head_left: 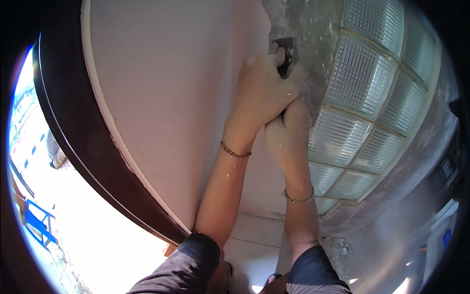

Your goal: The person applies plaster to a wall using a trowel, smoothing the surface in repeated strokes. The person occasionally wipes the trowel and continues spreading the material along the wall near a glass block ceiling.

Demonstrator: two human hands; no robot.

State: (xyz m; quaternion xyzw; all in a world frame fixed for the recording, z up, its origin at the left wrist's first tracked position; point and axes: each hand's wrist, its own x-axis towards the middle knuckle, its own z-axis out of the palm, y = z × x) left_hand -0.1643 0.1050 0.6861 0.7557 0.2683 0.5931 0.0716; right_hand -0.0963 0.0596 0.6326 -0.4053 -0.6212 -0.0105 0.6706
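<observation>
Both of my hands are raised together against the wall, where bare grey plaster (318,44) meets a pinkish-white painted surface (161,83). My left hand (264,85) is closed around a dark, flat scraper-like tool (290,49) lying against the grey patch. Just below and to the right, my right hand (293,115) is pressed up to the left one and closed at the lower part of the tool. Its fingers are mostly hidden behind the left hand. Pale dust and flecks cling to my hands and forearms.
Glass blocks (362,73) form a panel right of the grey patch. A dark curved frame (68,108) borders the painted surface on the left, with a bright outdoor area and a blue stool (40,223) beyond. Rubble (340,247) lies at the lower right.
</observation>
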